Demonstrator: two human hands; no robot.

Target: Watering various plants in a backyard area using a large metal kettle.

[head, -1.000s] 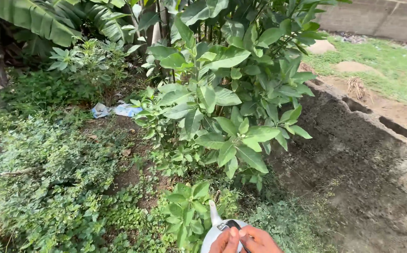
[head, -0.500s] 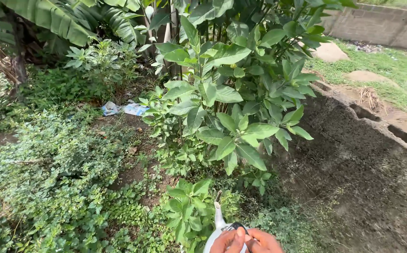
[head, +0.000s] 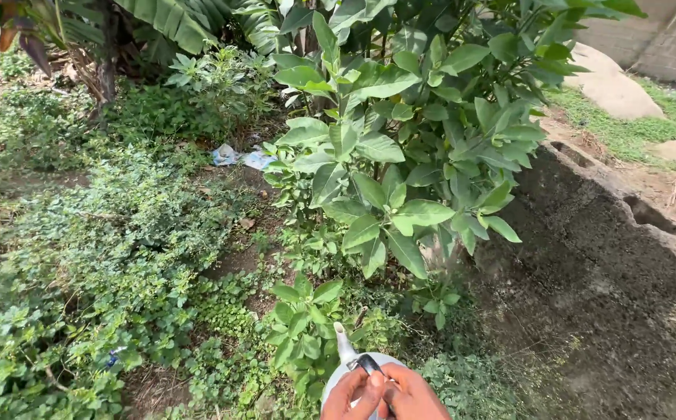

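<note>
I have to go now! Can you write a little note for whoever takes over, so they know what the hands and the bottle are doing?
Both hands are at the bottom edge of the view, in a shared grip on the white plastic spray bottle; I cannot tell left from right.
Its pale nozzle points up and ahead at the small leafy plant below the big broad-leaved green shrub.
No spray or wet leaves visible.
Dark bare soil lies to the right.

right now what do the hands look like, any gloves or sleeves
Only the left hand and right hand show, at the bottom edge of the view. Both are bare: no gloves, rings or other markings can be seen. The wrists and arms are cut off by the frame, so sleeves cannot be judged.
</note>
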